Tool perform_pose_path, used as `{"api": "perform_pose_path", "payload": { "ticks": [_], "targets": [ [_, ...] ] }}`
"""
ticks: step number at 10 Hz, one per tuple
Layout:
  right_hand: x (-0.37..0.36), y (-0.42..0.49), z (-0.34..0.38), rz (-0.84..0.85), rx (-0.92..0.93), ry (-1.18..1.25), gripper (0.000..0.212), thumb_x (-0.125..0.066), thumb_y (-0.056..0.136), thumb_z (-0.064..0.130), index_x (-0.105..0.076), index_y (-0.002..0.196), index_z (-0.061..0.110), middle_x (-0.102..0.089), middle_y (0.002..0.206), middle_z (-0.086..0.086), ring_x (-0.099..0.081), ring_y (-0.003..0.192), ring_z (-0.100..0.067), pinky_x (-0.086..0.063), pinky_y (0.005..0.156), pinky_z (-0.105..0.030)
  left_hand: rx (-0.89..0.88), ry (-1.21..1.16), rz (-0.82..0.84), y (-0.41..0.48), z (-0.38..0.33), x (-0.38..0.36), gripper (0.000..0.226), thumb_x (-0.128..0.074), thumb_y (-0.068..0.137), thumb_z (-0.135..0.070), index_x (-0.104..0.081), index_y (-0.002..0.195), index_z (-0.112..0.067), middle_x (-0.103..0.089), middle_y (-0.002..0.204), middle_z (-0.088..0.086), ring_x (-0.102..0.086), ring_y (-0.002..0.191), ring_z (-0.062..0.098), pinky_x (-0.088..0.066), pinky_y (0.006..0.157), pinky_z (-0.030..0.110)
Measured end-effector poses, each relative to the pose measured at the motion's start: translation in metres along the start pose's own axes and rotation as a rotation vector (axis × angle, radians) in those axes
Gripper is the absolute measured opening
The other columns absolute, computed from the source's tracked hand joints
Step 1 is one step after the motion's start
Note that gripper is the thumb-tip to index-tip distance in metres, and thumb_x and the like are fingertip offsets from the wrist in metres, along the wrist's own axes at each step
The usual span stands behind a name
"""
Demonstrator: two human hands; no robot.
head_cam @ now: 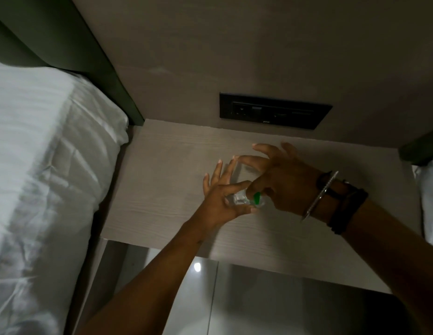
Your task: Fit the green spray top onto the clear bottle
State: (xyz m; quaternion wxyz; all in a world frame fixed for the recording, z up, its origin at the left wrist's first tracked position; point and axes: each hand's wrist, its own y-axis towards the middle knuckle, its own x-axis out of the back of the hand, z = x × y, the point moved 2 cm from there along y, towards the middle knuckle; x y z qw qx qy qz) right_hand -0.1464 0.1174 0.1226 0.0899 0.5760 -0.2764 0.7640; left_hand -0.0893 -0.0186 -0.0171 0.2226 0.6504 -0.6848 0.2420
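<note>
A small clear bottle (239, 199) lies on its side between my two hands, just above the pale wooden bedside table (162, 189). My left hand (220, 197) pinches the bottle's body with thumb and forefinger, the other fingers spread. The green spray top (257, 197) sits at the bottle's right end, where my right hand (280, 180) grips it with thumb and forefinger; its other fingers fan out above. How far the top sits on the neck is hidden by my fingers.
A bed with white linen (41, 165) lies along the left, with a dark green headboard (94, 64) behind. A black socket panel (273, 113) is set in the wall above the table. Glossy floor (234, 298) shows below the table's front edge.
</note>
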Motion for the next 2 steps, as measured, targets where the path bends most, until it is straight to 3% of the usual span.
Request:
{"api": "perform_pose_path", "payload": {
  "ticks": [1,2],
  "targets": [
    [-0.0047,0.0001,-0.0025,0.042,-0.018,-0.027,0.032,-0.065,0.080,0.032,-0.058,0.107,0.047,-0.011,0.156,0.004,0.004,0.141,-0.031,-0.003,0.108,-0.067,0.019,0.025,0.010,-0.0018,0.0028,-0.0072,0.052,-0.078,0.064,-0.054,-0.061,0.113,-0.046,0.004,0.157,-0.017,0.021,0.146,0.012,0.018,0.114,0.053],
    [-0.0127,-0.0099,-0.0017,0.002,-0.045,0.102,0.044,-0.065,0.079,0.037,-0.050,0.119,0.047,-0.010,0.157,0.001,0.000,0.141,-0.029,-0.006,0.110,-0.066,0.083,0.133,0.082,-0.0110,0.0121,-0.0119,0.089,-0.078,0.057,-0.064,-0.038,0.135,-0.050,0.014,0.158,-0.012,0.022,0.145,0.016,0.013,0.115,0.056]
  ]
}}
